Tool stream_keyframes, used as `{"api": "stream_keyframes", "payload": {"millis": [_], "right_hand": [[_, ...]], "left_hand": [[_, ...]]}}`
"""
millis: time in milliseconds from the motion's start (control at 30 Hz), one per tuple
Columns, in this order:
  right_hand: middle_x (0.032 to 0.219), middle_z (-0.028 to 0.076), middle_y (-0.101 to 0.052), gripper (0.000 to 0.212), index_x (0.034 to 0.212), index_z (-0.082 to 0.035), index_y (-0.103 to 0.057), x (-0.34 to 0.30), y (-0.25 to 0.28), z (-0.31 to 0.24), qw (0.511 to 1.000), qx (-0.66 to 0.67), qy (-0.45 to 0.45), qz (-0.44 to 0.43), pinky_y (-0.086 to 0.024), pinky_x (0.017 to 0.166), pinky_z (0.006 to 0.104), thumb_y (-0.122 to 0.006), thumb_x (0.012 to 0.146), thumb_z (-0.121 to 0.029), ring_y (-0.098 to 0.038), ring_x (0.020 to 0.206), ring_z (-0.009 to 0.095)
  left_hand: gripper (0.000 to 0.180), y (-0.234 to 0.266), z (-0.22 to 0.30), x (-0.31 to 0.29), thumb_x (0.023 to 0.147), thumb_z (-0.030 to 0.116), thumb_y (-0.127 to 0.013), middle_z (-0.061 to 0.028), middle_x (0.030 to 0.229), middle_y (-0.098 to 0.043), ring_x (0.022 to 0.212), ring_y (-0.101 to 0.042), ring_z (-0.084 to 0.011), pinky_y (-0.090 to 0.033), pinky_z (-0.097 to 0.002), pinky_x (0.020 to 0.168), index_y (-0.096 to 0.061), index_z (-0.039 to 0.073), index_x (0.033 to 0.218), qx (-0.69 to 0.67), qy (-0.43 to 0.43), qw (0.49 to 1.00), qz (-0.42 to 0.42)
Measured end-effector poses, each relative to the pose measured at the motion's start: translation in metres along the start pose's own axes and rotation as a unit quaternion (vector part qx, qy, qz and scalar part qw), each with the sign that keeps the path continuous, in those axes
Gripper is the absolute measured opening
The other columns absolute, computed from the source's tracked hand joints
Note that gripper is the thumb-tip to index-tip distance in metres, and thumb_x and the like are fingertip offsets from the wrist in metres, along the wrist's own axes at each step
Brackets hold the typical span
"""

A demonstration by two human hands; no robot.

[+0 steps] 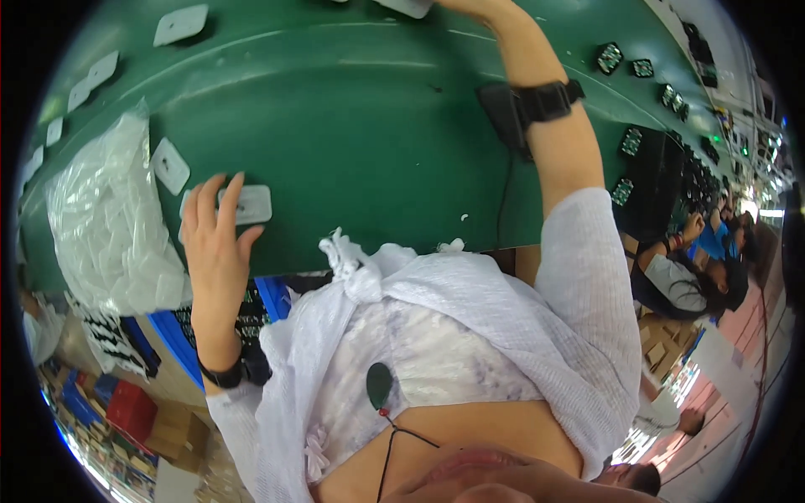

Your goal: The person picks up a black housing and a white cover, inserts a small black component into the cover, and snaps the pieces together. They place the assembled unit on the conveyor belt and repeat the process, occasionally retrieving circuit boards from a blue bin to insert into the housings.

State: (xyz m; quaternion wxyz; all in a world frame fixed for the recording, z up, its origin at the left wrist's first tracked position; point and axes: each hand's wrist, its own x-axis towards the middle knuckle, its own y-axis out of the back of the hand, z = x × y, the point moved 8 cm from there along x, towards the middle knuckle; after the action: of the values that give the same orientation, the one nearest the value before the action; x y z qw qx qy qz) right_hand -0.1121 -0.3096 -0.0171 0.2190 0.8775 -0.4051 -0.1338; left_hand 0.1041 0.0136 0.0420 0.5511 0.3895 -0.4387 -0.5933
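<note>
Green tabletop (360,151) stretches between the hands, its near edge by the person's waist. The left hand (213,239), grip loosely spread, lies over a white plate (255,204) near a plastic bag (109,214); the right hand (471,7) is cropped, its grip I can't tell.

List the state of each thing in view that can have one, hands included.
Left hand: fingers spread over a white plate.
Right hand: partly cut off at the top edge; grip unclear.
White plate: flat on the table, partly covered.
Clear bag: filled with white pieces; sealing unclear.
Blue tray: open-topped, dark parts inside.
Black strap: fastened around the right forearm.
</note>
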Motion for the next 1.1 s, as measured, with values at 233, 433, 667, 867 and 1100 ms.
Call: {"api": "stream_keyframes", "payload": {"millis": [233, 433, 667, 867, 1100], "right_hand": [[0.096, 0.013, -0.072, 0.032, 0.106, 0.000, -0.068, 0.012, 0.002, -0.015, 0.999, -0.011, 0.033, 0.013, -0.052, 0.078, 0.0338, -0.067, 0.087, -0.026, -0.066, 0.085, 0.020], [0.104, 0.015, -0.064, 0.047, 0.097, -0.011, -0.072, -0.103, 0.169, -0.014, 0.716, -0.598, -0.110, 0.342, -0.051, 0.080, 0.0466, -0.062, 0.082, -0.055, -0.059, 0.102, 0.033], [0.106, 0.011, -0.066, 0.037, 0.119, -0.004, -0.062, -0.185, 0.220, 0.084, 0.781, -0.396, -0.411, 0.254, -0.050, 0.087, 0.0339, -0.065, 0.090, -0.026, -0.062, 0.100, 0.022], [0.106, 0.003, -0.064, 0.034, 0.122, -0.004, -0.061, -0.182, 0.097, 0.014, 0.975, 0.039, -0.073, 0.204, -0.047, 0.086, 0.0230, -0.068, 0.089, -0.008, -0.059, 0.098, 0.009], [0.111, 0.009, -0.060, 0.040, 0.116, -0.005, -0.061, -0.233, -0.050, -0.071, 0.983, -0.082, 0.060, 0.155, -0.046, 0.092, 0.0344, -0.075, 0.078, -0.008, -0.058, 0.105, 0.026]], "left_hand": [[0.055, -0.012, -0.027, -0.016, 0.073, 0.001, -0.071, -0.0111, 0.121, -0.055, 0.113, -0.052, -0.0336, -0.041, -0.0449, 0.096, -0.057, 0.008, 0.126, 0.005, 0.015, 1.000, -0.022], [0.048, -0.018, -0.008, 0.003, 0.075, 0.002, -0.069, -0.0105, 0.119, -0.057, 0.110, -0.054, -0.0328, -0.041, -0.0431, 0.095, -0.060, 0.007, 0.122, 0.019, -0.033, 0.999, 0.018], [0.048, -0.044, 0.056, 0.051, 0.075, 0.007, -0.072, -0.0111, 0.115, -0.057, 0.103, -0.055, -0.0321, -0.047, -0.0413, 0.087, -0.060, 0.008, 0.122, -0.028, -0.101, 0.990, 0.097], [0.048, -0.054, 0.048, 0.066, 0.079, 0.009, -0.072, -0.0110, 0.107, -0.055, 0.098, -0.056, -0.0298, -0.051, -0.0377, 0.077, -0.059, 0.008, 0.125, -0.214, 0.008, 0.975, 0.052], [0.059, -0.029, 0.077, 0.063, 0.076, 0.014, -0.074, -0.0101, 0.120, -0.055, 0.110, -0.054, -0.0294, -0.045, -0.0413, 0.092, -0.054, 0.012, 0.132, -0.005, -0.242, 0.968, 0.070]]}}
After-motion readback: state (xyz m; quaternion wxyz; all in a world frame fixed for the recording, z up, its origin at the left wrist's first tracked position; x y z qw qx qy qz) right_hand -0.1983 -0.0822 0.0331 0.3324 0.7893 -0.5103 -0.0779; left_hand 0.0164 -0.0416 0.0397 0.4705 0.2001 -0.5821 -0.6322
